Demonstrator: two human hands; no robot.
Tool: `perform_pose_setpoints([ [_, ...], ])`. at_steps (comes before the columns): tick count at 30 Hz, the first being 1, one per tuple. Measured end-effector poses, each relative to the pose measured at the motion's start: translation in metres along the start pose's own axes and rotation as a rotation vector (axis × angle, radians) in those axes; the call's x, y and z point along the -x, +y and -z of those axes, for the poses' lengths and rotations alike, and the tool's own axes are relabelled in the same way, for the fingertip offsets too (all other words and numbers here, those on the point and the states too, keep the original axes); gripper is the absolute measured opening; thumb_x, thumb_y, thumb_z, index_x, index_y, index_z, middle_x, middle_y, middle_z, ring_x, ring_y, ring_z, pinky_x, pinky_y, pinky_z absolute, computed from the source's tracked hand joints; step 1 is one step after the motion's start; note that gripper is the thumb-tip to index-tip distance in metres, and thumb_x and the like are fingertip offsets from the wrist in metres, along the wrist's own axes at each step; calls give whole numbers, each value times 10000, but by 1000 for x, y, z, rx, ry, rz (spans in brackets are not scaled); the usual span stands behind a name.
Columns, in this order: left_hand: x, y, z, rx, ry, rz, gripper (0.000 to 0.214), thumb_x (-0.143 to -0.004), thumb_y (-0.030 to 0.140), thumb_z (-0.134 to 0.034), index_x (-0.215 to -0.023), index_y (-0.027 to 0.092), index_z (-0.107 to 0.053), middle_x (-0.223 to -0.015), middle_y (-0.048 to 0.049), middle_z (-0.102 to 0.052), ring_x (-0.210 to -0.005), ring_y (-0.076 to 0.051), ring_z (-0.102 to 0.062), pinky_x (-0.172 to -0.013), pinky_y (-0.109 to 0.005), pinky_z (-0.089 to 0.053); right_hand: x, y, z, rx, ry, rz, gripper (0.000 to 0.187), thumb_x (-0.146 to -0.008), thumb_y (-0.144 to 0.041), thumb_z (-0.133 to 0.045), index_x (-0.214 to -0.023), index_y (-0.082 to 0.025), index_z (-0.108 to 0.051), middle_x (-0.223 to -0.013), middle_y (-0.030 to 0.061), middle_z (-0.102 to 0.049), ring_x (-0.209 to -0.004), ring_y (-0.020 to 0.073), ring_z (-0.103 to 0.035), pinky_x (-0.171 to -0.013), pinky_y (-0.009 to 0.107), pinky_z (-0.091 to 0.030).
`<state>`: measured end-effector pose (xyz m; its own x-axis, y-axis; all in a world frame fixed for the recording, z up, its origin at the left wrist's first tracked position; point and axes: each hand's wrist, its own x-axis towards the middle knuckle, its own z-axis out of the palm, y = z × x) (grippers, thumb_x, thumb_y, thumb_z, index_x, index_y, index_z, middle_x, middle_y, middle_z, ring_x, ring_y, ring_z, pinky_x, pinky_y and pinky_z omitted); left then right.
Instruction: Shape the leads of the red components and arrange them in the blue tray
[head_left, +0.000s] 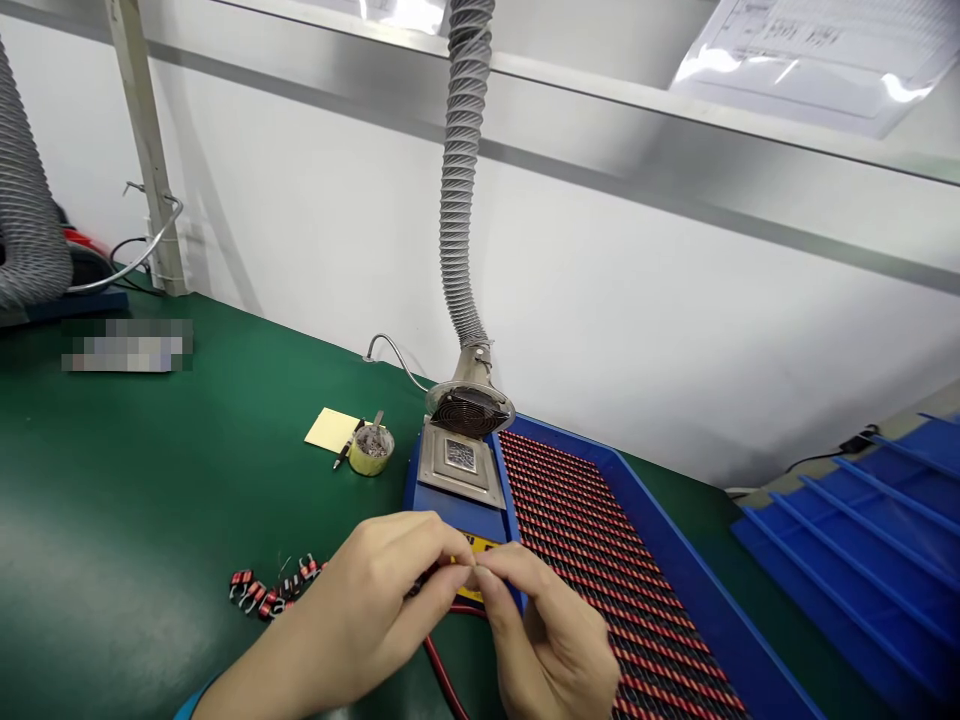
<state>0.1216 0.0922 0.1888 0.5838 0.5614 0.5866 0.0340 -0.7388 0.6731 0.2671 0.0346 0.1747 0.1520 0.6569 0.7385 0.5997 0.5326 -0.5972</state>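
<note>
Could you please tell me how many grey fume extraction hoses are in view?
2: one hose rises from the round fan hood at centre; another hose stands at the far left edge.

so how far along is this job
Fairly far, it seems. Done: the blue tray holds dense rows of red-and-black parts. In hand: the left hand and right hand pinch a small dark part between them. Left: a small cluster of similar parts lies on the green mat, apparently not yet in the tray.
</note>
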Motion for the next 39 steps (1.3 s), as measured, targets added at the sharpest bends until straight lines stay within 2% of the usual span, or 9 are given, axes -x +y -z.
perform_pose_setpoints([
  [7, -2, 0, -2, -211, 56, -192, 189, -944, 104, -396, -829, 157, -536, -669, 16, -560, -572, -110, -473, -551, -220, -381, 0, 4, -2, -687, -152, -513, 381, -943, -356, -468, -597, -199, -499, -462, -49, -433, -432, 110, -468, -462, 234, -399],
  [12, 0, 3, 2, 7, 35, 20, 152, -936, 110, -451, -852, 212, -526, -754, 58, -585, -641, -72, -510, -604, -146, -392, 0, 7, 2, -382, 28, -175, 102, -856, -170, -626, -883, -241, -694, -655, -23, -633, -592, 119, -584, -569, 224, -471],
  [17, 1, 2, 2, 36, 11, 24, 144, -940, 122, -456, -863, 213, -536, -778, 54, -607, -674, -75, -541, -631, -148, -409, 1, 6, 3, -30, -6, 172, 387, -783, 28, -607, -1027, -265, -673, -798, -11, -697, -713, 138, -634, -690, 244, -500],
  [20, 0, 0, -1, -118, 22, -104, 160, -944, 114, -421, -864, 177, -544, -750, 15, -609, -647, -107, -539, -614, -200, -421, 2, 5, -1, -16, -29, 0, 159, -856, -90, -558, -842, -222, -647, -700, -4, -638, -619, 131, -591, -600, 237, -465],
  [25, -3, -1, -3, -244, 56, -221, 195, -938, 88, -390, -837, 150, -546, -668, 1, -586, -569, -122, -490, -549, -235, -395, 0, 5, -5, -631, -135, -459, 413, -974, -329, -395, -588, -210, -478, -465, -43, -447, -427, 116, -472, -456, 235, -415],
  [29, -2, 3, 1, -66, 68, -64, 160, -936, 96, -442, -844, 190, -534, -741, 27, -605, -635, -92, -533, -603, -171, -418, -2, 7, 0, -450, 29, -213, 98, -871, -216, -616, -790, -218, -670, -630, -1, -629, -588, 148, -602, -566, 256, -486],
  [34, -1, 3, -1, -59, 42, -56, 157, -938, 105, -438, -859, 187, -545, -768, 14, -629, -662, -103, -563, -624, -180, -436, 1, 5, -3, -116, 64, 92, 250, -817, -37, -594, -915, -242, -696, -747, 20, -691, -680, 172, -637, -630, 287, -504],
  [36, -2, 1, -3, -176, 49, -151, 177, -939, 98, -406, -860, 165, -549, -731, -8, -625, -619, -123, -540, -588, -217, -425, 2, 3, -7, -138, 62, -77, 165, -875, -145, -554, -757, -210, -648, -629, 7, -616, -570, 144, -576, -540, 259, -456],
  [39, -3, 0, -6, -284, 60, -251, 210, -937, 83, -367, -850, 151, -546, -644, -6, -590, -543, -133, -476, -533, -245, -382, 1, 2, -11, -485, -54, -445, 367, -940, -327, -469, -594, -208, -499, -446, -53, -414, -397, 105, -416, -422, 235, -371],
])
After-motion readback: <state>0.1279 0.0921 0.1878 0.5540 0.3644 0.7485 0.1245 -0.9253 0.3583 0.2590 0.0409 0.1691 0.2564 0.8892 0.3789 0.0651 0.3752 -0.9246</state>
